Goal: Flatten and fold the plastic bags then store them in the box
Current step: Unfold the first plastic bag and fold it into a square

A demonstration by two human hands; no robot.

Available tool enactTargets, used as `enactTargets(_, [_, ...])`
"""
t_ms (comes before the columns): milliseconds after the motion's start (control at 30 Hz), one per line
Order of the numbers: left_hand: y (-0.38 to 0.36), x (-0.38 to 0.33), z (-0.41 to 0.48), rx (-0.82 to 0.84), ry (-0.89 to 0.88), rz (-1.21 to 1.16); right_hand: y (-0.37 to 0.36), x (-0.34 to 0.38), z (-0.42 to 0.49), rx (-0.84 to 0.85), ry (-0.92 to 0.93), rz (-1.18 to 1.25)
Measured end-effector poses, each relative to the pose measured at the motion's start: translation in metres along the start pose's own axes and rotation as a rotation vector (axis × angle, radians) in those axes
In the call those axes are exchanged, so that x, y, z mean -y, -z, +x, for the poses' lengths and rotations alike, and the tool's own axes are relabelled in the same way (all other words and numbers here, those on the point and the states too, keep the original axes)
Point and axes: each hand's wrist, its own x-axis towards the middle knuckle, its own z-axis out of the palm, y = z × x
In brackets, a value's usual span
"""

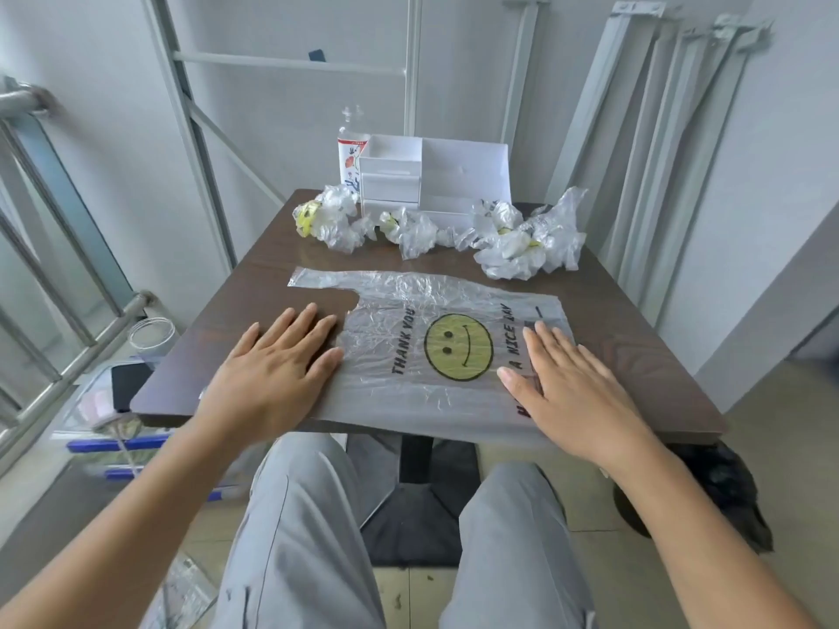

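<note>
Knees: your grey trouser legs sit right under the worktop edge.
Hands: left hand and right hand both lie flat, fingers straight, gripping nothing, one at each end of the smiley bag.
Risk: its near edge overhangs the worktop, so I reckon a hard swipe drags it off or bunches it.
Look: clear, crinkly, spread mid-worktop, one handle pointing left.

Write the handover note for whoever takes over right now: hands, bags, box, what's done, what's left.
Left hand: open, flat at the left edge of the smiley bag.
Right hand: open, pressing its right side.
It lies spread on the table, near edge overhanging.
Crumpled bags: in a row in front of the white box.
Done: one bag flattened, not yet folded.
Left: fold it, box it, then the crumpled ones.
</note>
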Motion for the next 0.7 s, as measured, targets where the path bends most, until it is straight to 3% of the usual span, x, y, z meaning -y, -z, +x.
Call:
enactTargets(367, [0.007, 0.049, 0.004, 0.038, 0.200, 0.073, 0.004, -0.004, 0.032, 0.038, 0.056, 0.013])
enactTargets(400, [0.009, 0.054, 0.005, -0.007, 0.230, 0.074, 0.003, -0.005, 0.033, 0.033, 0.052, 0.018])
enactTargets(467, [0.020, 0.052, -0.004, -0.257, 0.223, 0.031, 0.005, -0.003, 0.029, 0.023, 0.037, 0.040])
enactTargets(533, [0.028, 0.032, -0.027, -0.541, -0.051, -0.066, 0.007, 0.005, 0.021, -0.006, 0.023, 0.053])
enactTargets(567, [0.030, 0.012, -0.042, -0.591, -0.250, -0.141, 0.010, 0.011, 0.016, -0.027, 0.017, 0.054])
enactTargets(633, [0.027, -0.033, -0.067, -0.457, -0.528, -0.156, 0.019, 0.026, 0.007, -0.049, 0.013, 0.043])
enactTargets(700, [0.003, -0.058, -0.077, -0.289, -0.589, -0.033, 0.029, 0.040, 0.001, -0.060, 0.036, -0.015])
